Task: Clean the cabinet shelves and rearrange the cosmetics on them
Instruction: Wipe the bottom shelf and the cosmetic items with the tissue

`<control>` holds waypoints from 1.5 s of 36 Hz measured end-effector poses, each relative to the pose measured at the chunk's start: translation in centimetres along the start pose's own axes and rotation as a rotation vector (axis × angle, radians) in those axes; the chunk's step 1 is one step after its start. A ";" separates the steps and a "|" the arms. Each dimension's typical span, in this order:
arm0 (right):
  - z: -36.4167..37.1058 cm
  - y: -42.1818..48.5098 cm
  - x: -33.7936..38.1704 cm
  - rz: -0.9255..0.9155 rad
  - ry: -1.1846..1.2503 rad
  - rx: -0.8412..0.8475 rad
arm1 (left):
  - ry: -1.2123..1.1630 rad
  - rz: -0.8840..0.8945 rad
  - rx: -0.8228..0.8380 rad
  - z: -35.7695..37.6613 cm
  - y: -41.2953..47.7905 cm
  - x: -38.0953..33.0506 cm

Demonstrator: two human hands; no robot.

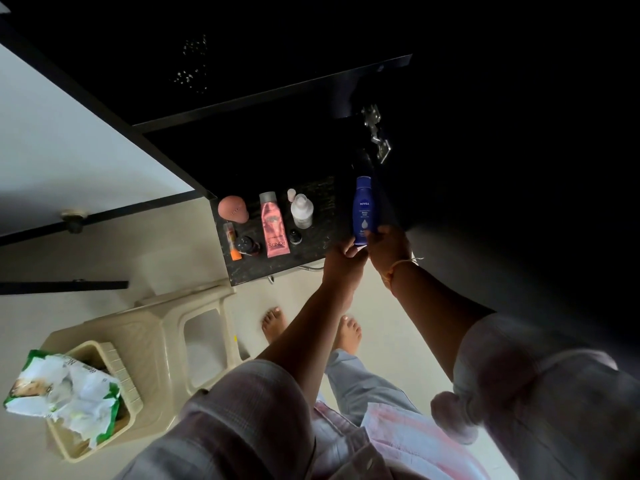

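Observation:
A blue Nivea bottle [363, 206] stands at the right end of the dark cabinet shelf [318, 237]. My right hand [388, 249] grips its base, and the fingers of my left hand [341, 263] touch the base from the left. Left of the bottle are a white pump bottle [301, 209], a pink Pond's tube [273, 225], a pink egg-shaped case [232, 209], an orange lip balm [231, 242], and two small dark-capped bottles [247, 244] [295, 236].
A beige plastic stool [156, 334] stands on the floor to the left, carrying a basket [104, 362] with a crumpled green and white packet [65, 389]. The open white cabinet door [69, 140] is upper left. A metal hinge [375, 133] sits above the bottle. My bare feet [311, 327] are below the shelf.

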State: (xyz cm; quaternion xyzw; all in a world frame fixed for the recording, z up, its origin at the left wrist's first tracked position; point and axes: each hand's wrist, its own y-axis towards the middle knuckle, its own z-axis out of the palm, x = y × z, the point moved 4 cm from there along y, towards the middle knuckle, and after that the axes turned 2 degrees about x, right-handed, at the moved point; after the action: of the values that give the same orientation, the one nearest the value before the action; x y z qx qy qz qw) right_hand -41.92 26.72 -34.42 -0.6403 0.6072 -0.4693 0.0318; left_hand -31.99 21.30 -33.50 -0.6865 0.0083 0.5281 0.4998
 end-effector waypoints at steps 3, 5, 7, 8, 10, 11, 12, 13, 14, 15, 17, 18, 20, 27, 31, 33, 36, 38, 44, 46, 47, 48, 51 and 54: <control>-0.3 -0.1 0.0 0.006 -0.042 -0.024 | 0.009 -0.005 0.036 0.4 0.4 0.1; -0.3 0.0 -0.2 0.011 -0.072 -0.044 | 0.011 -0.028 0.052 0.6 0.7 0.2; -0.5 -0.1 -0.1 0.008 -0.068 -0.065 | 0.024 -0.025 0.075 0.9 1.0 0.0; -0.5 -0.1 -0.2 0.006 -0.065 -0.072 | 0.040 -0.010 0.094 1.1 1.2 0.0; -0.6 -0.1 -0.3 0.012 -0.055 -0.081 | 0.061 0.004 0.117 1.3 1.6 0.1; -0.6 -0.1 -0.5 0.018 -0.048 -0.087 | 0.069 0.004 0.122 1.4 2.0 0.3; -0.6 0.0 -0.6 0.026 -0.040 -0.094 | 0.076 -0.002 0.126 1.5 2.3 0.5; -0.7 0.0 -0.7 0.029 -0.032 -0.102 | 0.077 -0.010 0.134 1.6 2.4 0.4; -0.8 -0.1 -0.6 0.030 -0.024 -0.112 | 0.077 -0.018 0.139 1.8 2.6 0.4; -0.9 -0.2 -0.6 0.030 -0.015 -0.121 | 0.076 -0.022 0.144 1.9 2.7 0.4; -1.2 -0.3 -0.6 0.029 -0.001 -0.134 | 0.068 -0.035 0.140 2.2 2.7 0.1; -1.3 -0.3 -0.7 0.026 0.002 -0.137 | 0.060 -0.038 0.135 2.3 2.7 0.0; -1.5 -0.3 -0.8 0.012 0.004 -0.140 | 0.051 -0.044 0.128 2.4 2.8 -0.1; -2.6 0.1 -1.0 -0.053 -0.076 -0.121 | 0.108 -0.013 0.104 2.6 2.9 -0.4; -3.0 0.3 -1.4 -0.095 -0.094 -0.087 | 0.143 0.017 0.090 2.5 2.8 -0.8; -3.1 0.4 -1.4 -0.107 -0.063 -0.079 | 0.158 0.020 0.089 2.6 2.7 -0.9; -3.3 0.4 -1.1 -0.118 -0.044 -0.072 | 0.153 0.012 0.082 2.6 2.7 -0.9; -3.3 0.4 -0.9 -0.119 -0.022 -0.068 | 0.149 0.010 0.078 2.6 2.7 -0.9; -3.5 0.3 -1.2 -0.130 0.047 -0.065 | 0.158 0.012 0.074 2.6 2.6 -1.1; -3.5 0.2 -1.3 -0.132 0.038 -0.065 | 0.170 0.016 0.075 2.6 2.5 -1.2; -3.5 0.2 -1.2 -0.133 0.035 -0.063 | 0.177 0.020 0.075 2.6 2.5 -1.2; -3.4 0.2 -1.2 -0.131 0.036 -0.060 | 0.181 0.022 0.077 2.5 2.5 -1.3; -3.2 0.1 -1.1 -0.127 0.023 -0.063 | 0.192 0.028 0.082 2.5 2.3 -1.5; -3.1 -0.2 -0.9 -0.109 -0.007 -0.066 | 0.198 0.036 0.079 2.5 2.1 -1.6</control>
State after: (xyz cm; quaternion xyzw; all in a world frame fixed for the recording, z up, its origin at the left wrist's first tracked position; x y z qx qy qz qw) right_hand -43.59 29.12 -33.13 -0.6748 0.5866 -0.4476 -0.0126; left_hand -35.61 21.13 -33.56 -0.7147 0.0907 0.4658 0.5138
